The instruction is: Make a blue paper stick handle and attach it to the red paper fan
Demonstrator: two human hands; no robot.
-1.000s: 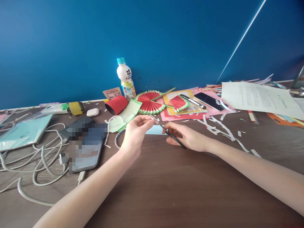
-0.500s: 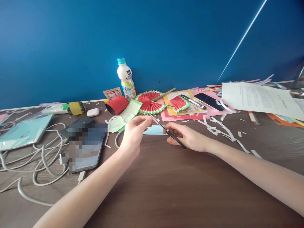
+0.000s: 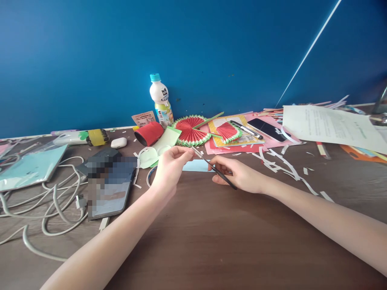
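Observation:
My left hand (image 3: 169, 169) and my right hand (image 3: 238, 174) meet over the middle of the brown table. Between them runs a thin dark stick-like tool (image 3: 215, 169), slanted up to the left. My right hand grips its lower part with curled fingers. My left thumb and fingers pinch its pale upper tip. A light blue paper piece (image 3: 196, 165) lies flat on the table just behind the hands.
A blurred phone (image 3: 109, 188) and white cables (image 3: 54, 201) lie at the left. Pleated red-and-green paper fans (image 3: 190, 129), a bottle (image 3: 161, 100), a red roll (image 3: 148, 133), a second phone (image 3: 266, 129), loose sheets (image 3: 329, 125) and white paper scraps (image 3: 281, 163) fill the back.

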